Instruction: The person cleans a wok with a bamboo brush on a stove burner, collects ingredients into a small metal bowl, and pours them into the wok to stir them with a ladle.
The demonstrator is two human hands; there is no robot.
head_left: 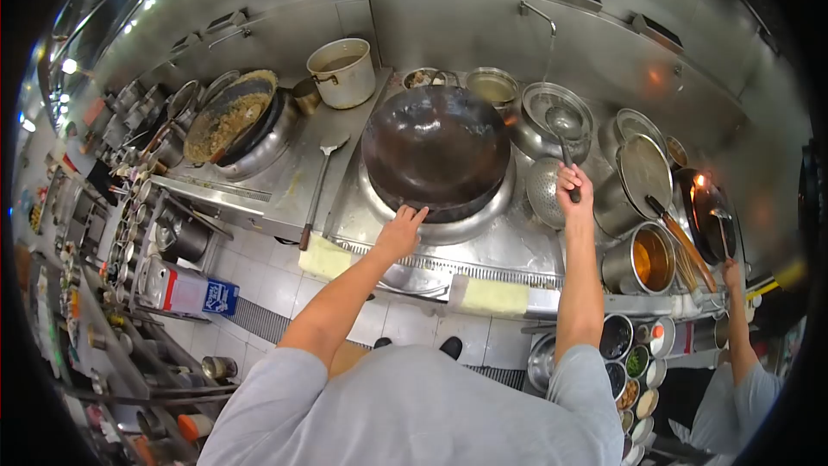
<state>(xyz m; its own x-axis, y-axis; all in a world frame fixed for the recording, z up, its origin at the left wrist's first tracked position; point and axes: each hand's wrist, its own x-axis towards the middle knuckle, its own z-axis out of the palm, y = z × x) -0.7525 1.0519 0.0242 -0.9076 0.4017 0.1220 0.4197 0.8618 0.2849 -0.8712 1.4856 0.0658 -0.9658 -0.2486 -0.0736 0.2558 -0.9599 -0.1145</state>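
Observation:
A large dark wok rests on the steel burner ring in front of me; its inner surface shines and no food shows in it. At the wok's near rim, my left hand has its fingers bent over the edge, gripping it. My right hand is wrapped round the dark handle of a ladle. The ladle's bowl is over a round steel basin beneath the wall tap. Just left of my right hand lies a perforated skimmer.
A long-handled spatula lies left of the wok. Behind stand a tall pot and a bowl of pale liquid. To the right are a pot of orange liquid and another person's arm at a second dark wok.

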